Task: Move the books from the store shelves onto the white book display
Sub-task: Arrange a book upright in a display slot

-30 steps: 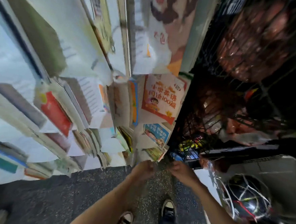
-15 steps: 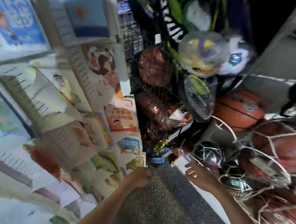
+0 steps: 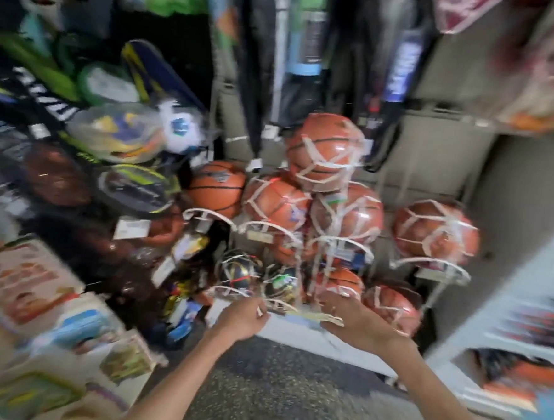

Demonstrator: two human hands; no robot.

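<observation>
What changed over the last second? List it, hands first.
The view swung right, from the book shelves to the netted basketballs; the books now sit at the left edge. Both hands rose from low over the floor and moved apart: the left hand hangs loosely curled, the right hand is spread before the lower balls. Unchanged: neither hand has taken hold of a book, as far as the blur shows.

Balls in nets (image 3: 321,213) piled straight ahead, past the floor (image 3: 289,391); books (image 3: 37,340) on shelves to the left; more books (image 3: 521,358) on a shelf to the right; long bags (image 3: 300,47) hanging behind the balls; both hands (image 3: 242,319) low, just before the pile.
</observation>
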